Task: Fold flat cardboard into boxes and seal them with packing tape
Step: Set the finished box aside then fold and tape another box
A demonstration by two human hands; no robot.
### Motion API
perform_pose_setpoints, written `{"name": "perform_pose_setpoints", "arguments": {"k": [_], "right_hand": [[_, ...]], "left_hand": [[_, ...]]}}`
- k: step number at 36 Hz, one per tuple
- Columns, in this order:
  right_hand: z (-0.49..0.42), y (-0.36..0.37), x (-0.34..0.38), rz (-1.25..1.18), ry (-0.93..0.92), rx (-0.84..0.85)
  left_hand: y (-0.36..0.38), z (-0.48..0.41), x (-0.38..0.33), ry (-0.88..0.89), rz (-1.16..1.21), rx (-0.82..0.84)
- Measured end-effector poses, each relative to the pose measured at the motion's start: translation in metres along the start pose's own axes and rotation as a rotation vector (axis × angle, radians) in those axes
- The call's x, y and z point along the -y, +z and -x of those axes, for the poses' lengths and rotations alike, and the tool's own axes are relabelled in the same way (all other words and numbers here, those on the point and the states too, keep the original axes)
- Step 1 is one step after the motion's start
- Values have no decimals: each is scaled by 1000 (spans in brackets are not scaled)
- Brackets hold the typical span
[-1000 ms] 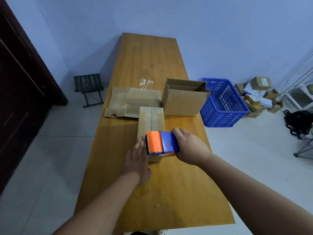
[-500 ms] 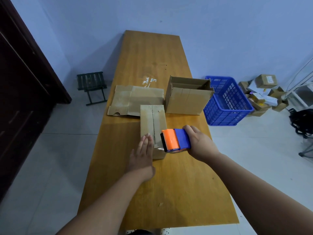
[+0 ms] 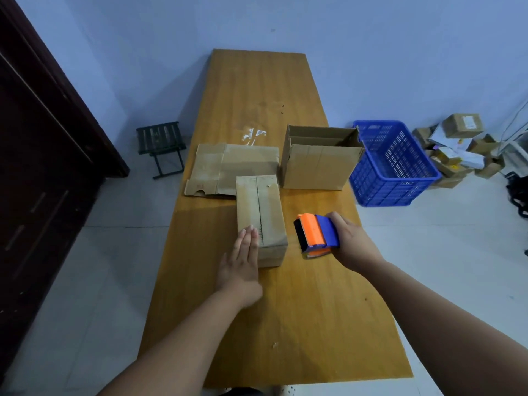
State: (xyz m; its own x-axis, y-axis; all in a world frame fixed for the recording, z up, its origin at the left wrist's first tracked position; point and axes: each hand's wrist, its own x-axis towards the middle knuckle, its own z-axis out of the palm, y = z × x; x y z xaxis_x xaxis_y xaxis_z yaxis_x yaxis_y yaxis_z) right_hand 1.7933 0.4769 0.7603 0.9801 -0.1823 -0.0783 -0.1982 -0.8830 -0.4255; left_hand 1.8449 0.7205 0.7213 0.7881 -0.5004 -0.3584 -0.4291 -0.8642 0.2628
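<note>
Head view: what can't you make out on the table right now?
Head view:
- Near left corner of the small box: hidden under the left hand.
- Tape roll in the dispenser: hidden by its shell and the right hand.
- Floor of the open box: hidden by its front wall.
- Labels on the floor parcels: too small to read.

A long wooden table (image 3: 285,310) is stretching toward a pale blue wall (image 3: 371,52), bearing a whitish smear (image 3: 253,135) near its middle. A blue plastic basket (image 3: 383,184) is standing just beside the table's right edge, with a heap of parcels (image 3: 457,150) lying beyond it. A dark folding stool (image 3: 160,138) is sitting on the left, near a dark wooden door (image 3: 43,167).
</note>
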Motion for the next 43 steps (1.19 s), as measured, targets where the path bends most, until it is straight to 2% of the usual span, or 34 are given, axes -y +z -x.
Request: {"name": "perform_pose_setpoints", "arguments": {"k": [20, 25, 33, 37, 39, 43], "right_hand": [[-14, 25, -24, 1, 29, 125], [-17, 30, -21, 19, 37, 109], [-14, 20, -35, -37, -64, 84], [-14, 17, -35, 11, -99, 98], [-14, 14, -36, 46, -114, 90], [-15, 5, -42, 60, -136, 90]], "left_hand": [[10, -5, 7, -9, -110, -42], [9, -7, 7, -12, -130, -34], [-31, -31, -20, -101, -129, -254], [-40, -58, -36, -172, -310, -259], [-38, -68, -39, -130, -342, -242], [-26, -81, -35, 135, -214, -181]]}}
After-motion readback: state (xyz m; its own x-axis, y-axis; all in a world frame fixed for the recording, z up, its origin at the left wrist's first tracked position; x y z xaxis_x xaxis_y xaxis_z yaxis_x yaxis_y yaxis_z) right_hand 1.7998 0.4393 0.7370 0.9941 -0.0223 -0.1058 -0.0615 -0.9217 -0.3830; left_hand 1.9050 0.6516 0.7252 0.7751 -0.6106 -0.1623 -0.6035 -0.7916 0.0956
